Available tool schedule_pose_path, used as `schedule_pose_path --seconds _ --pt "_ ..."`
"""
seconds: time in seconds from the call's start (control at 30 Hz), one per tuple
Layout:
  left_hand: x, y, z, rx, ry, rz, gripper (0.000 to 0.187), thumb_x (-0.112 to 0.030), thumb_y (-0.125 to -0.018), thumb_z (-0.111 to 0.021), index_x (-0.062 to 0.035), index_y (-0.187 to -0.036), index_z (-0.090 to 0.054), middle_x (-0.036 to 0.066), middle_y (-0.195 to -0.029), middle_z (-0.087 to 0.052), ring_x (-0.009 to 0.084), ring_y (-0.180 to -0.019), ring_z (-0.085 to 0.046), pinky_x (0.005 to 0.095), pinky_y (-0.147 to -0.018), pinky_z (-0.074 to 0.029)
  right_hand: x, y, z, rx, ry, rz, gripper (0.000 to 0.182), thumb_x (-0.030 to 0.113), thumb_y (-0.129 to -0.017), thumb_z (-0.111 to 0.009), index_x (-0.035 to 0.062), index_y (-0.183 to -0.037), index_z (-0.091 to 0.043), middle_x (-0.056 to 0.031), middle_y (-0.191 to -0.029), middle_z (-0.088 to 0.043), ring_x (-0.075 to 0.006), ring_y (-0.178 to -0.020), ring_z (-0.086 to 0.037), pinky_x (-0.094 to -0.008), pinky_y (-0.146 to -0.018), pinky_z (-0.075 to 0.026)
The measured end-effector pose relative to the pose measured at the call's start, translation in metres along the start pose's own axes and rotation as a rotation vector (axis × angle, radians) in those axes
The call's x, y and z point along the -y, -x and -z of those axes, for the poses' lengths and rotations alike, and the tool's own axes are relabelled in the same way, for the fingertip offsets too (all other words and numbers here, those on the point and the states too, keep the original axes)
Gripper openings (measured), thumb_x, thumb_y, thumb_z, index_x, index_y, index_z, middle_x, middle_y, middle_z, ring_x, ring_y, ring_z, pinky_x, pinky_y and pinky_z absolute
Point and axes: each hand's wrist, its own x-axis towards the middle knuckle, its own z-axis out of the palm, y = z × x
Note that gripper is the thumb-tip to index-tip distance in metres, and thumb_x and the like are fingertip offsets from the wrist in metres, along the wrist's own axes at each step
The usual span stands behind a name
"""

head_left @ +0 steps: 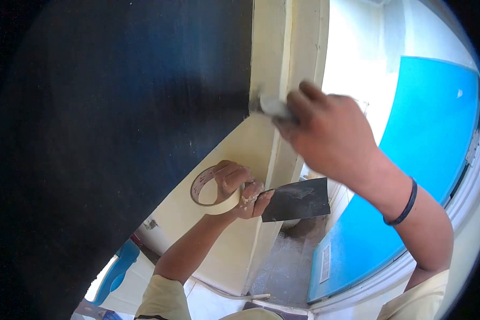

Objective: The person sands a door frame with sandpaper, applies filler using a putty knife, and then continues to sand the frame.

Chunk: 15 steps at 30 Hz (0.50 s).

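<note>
My left hand point(240, 189), dusted with pale smears, has its fingers through a roll of cream masking tape point(218, 207) and also grips a dark flat sheet point(298, 200) that sticks out to the right. Higher up, my right hand point(325, 125) is closed on a small scraper-like tool point(274, 108), blurred by motion. The tool's end is at the cream frame point(272, 48), beside the edge of a large dark panel point(128, 96). Whether the tool touches the surface is hard to tell.
A bright blue door point(416, 144) stands on the right in a white frame. The cream wall point(197, 234) runs below the dark panel. Grey floor point(288, 261) shows beyond the frame. A teal object point(117, 272) lies at the lower left.
</note>
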Motion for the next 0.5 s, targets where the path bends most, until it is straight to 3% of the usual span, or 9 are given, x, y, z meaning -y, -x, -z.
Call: schedule_pose_path --seconds 0.07,0.3,0.37,0.47,0.5 --pt "-0.001 -0.004 0.001 0.027 0.016 0.015 0.025 -0.032 -0.073 -0.072 -0.0233 -0.066 -0.050 0.005 -0.101 -0.041 0.0265 -0.094 -0.045 0.0458 -0.075 -0.040 0.006 0.004 0.002 0.059 0.005 0.023 0.008 0.015 -0.068 -0.066 0.0114 -0.061 -0.068 -0.0056 -0.075 -0.059 -0.0214 -0.084 -0.062 -0.0318 -0.053 -0.054" --pt "-0.008 -0.024 0.012 -0.012 -0.026 -0.032 0.029 -0.030 -0.073 -0.073 -0.0221 -0.060 -0.048 0.003 -0.095 -0.043 0.0258 -0.087 -0.047 0.0433 -0.073 -0.039 -0.031 -0.022 0.005 -0.084 0.144 -0.134 0.006 0.015 -0.075 -0.065 0.0119 -0.074 -0.070 -0.0055 -0.076 -0.058 -0.0215 -0.081 -0.062 -0.0332 -0.054 -0.053" --pt "-0.013 -0.036 0.017 -0.053 -0.035 -0.056 0.031 -0.029 -0.072 -0.073 -0.0216 -0.059 -0.046 0.003 -0.093 -0.043 0.0256 -0.086 -0.047 0.0429 -0.073 -0.039 -0.013 -0.012 0.001 -0.039 0.104 -0.065 0.011 0.016 -0.081 -0.066 0.0136 -0.089 -0.073 -0.0042 -0.078 -0.054 -0.0205 -0.077 -0.059 -0.0326 -0.051 -0.050" --pt "-0.013 -0.045 0.019 -0.074 -0.020 -0.090 0.030 -0.028 -0.072 -0.074 -0.0213 -0.061 -0.046 0.004 -0.094 -0.042 0.0263 -0.088 -0.046 0.0430 -0.073 -0.039 0.022 0.010 -0.007 0.142 -0.045 0.026 0.008 0.018 -0.080 -0.067 0.0100 -0.081 -0.069 -0.0070 -0.077 -0.053 -0.0222 -0.076 -0.058 -0.0338 -0.050 -0.050" --pt "-0.015 -0.045 0.018 -0.072 -0.010 -0.100 0.030 -0.027 -0.071 -0.074 -0.0212 -0.063 -0.046 0.004 -0.095 -0.042 0.0266 -0.089 -0.046 0.0430 -0.073 -0.039 0.023 0.012 -0.004 0.174 -0.037 0.026 0.012 0.019 -0.080 -0.065 0.0119 -0.087 -0.071 -0.0061 -0.077 -0.053 -0.0224 -0.076 -0.059 -0.0336 -0.050 -0.050"
